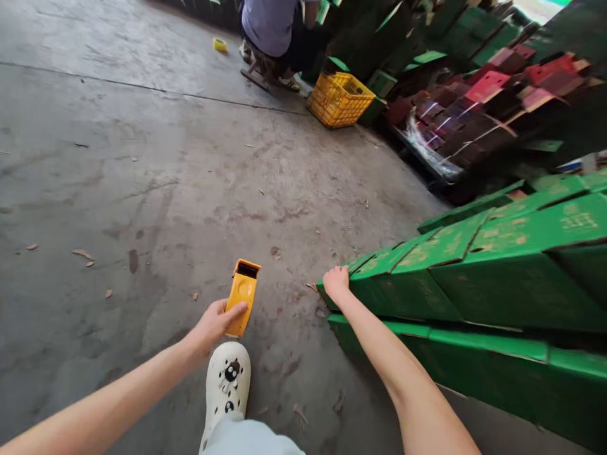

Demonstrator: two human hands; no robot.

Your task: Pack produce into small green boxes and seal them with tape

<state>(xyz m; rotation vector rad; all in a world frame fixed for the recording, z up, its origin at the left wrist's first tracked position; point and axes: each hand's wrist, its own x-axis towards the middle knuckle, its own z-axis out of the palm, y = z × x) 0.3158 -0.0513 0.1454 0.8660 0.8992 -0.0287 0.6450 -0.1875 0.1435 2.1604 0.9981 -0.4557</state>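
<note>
Low in the frame: one grip filled, one hold unclear

At lower centre I have the left hand (213,325) wrapped around a flat, rectangular, orange-yellow tool (243,297), plastic by the look of it, thumb across its face, dark slot at the upper end. Just below it in the frame, a white perforated clog (227,388).

Over to right of centre: the right hand (337,281) touches the left end of a row of green printed cardboard boxes (450,278), fingers bent over the edge. Gripping or merely resting? From my remote seat I cannot tell; the fingertips are hidden.

How far along? By my judgement, the stacking visible here is done: two layers, one above the other, fill the right side. The tool is in hand but apart from every box, so it's working on none of them. Seams? I can't make out whether they're fastened, so I can't count what's left.

Top centre, a co-worker (270,28) sits low near a yellow plastic lattice crate (327,104).
</note>
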